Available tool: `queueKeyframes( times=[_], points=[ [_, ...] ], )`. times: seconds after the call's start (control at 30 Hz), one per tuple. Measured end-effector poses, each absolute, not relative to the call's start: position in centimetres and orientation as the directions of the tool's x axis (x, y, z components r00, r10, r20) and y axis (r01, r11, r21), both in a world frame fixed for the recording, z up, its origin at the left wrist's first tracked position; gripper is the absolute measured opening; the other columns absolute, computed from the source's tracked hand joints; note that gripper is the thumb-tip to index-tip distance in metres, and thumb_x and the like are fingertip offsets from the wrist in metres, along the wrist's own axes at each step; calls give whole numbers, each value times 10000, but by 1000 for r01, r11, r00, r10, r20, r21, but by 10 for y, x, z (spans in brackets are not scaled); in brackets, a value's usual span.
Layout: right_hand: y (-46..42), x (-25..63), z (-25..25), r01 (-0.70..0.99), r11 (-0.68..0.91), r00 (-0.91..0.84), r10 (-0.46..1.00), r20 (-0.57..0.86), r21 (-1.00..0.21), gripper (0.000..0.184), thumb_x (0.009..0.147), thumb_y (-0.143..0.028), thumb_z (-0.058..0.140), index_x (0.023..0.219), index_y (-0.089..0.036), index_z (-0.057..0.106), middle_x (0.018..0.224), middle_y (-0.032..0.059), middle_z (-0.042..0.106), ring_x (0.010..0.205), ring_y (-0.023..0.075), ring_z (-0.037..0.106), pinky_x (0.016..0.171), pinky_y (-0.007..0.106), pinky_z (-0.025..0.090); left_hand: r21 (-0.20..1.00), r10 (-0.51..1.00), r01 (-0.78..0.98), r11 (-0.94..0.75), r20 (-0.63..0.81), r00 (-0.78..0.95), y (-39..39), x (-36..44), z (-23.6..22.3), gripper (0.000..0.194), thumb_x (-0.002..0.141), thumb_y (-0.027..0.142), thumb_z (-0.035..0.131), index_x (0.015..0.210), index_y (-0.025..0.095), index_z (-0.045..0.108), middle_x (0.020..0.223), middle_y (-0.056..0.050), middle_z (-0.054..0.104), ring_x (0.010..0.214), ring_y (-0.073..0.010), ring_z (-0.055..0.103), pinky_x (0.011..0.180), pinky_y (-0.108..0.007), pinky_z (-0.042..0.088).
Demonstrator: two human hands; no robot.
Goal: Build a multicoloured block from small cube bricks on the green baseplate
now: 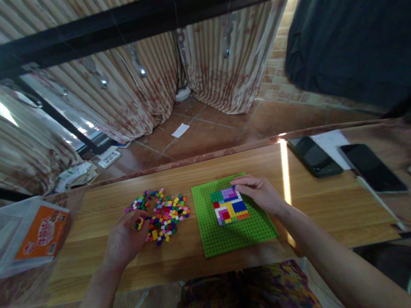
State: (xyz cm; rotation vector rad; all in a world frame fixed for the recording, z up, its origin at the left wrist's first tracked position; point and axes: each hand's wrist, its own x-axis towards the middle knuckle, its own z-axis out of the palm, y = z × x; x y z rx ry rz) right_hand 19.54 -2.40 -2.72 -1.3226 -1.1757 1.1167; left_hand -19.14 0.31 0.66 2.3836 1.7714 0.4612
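My left hand is at the left edge of a loose pile of small toy bricks in many colours. Its fingers curl round a few bricks that show in the gap beside the thumb. On a green studded baseplate sits a flat, roughly square patch of joined toy bricks in yellow, blue, red, white, purple and green. My right hand reaches over the plate from the right. Its fingertips are pinched at the patch's far right corner on a small brick, mostly hidden by the fingers.
A clear plastic box with an orange label stands left of the wooden board. Two dark phones and a white paper lie at the right. Beyond the table edge are curtains and a tiled floor.
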Motion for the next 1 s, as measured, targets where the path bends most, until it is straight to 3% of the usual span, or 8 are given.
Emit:
queueKeyframes(
  times=[0.17,0.53,0.77,0.87,0.93,1.0],
  points=[
    [-23,196,-24,75,-77,59,996,-73,-994,248,740,-429,718,886,-240,781,1012,55,722,915,192,651,867,355,494,317,952,901,-296,179,250,-2,-186,9,235,817,388,510,864,204,647,855,-53,698,835,-224,659,730,-307,486],
    [-21,196,-18,127,-91,5,996,-91,-988,215,745,-385,704,840,-205,772,833,30,744,753,161,650,728,310,517,415,943,851,-322,221,250,-11,-165,23,204,821,366,537,853,203,656,794,-25,695,756,-194,652,754,-303,504],
    [-23,199,-22,70,-90,2,996,-90,-993,307,738,-404,721,970,-205,747,904,32,750,785,166,673,767,336,546,652,960,705,-279,178,214,-25,-127,26,152,819,336,584,849,211,665,796,1,702,723,-163,634,693,-273,501],
    [-34,199,-18,73,7,173,985,19,-997,345,761,-400,712,1058,-223,716,987,39,736,863,178,676,816,348,542,812,971,536,-230,153,184,-37,-98,25,117,801,309,620,812,207,674,796,2,698,742,-152,629,726,-267,500],
    [-49,191,-10,152,82,254,960,119,-985,263,811,-387,673,1018,-233,724,982,44,729,882,184,671,821,347,537,918,987,372,-134,92,128,-45,-75,26,115,783,302,643,808,200,689,801,-7,701,757,-153,630,722,-262,501],
    [-68,178,0,253,159,199,957,212,-954,182,849,-357,645,974,-259,734,957,38,723,864,178,665,809,334,535,980,995,198,9,-29,98,-54,-52,27,129,753,298,680,825,194,705,794,-13,706,752,-154,633,715,-262,505]
  ],
)
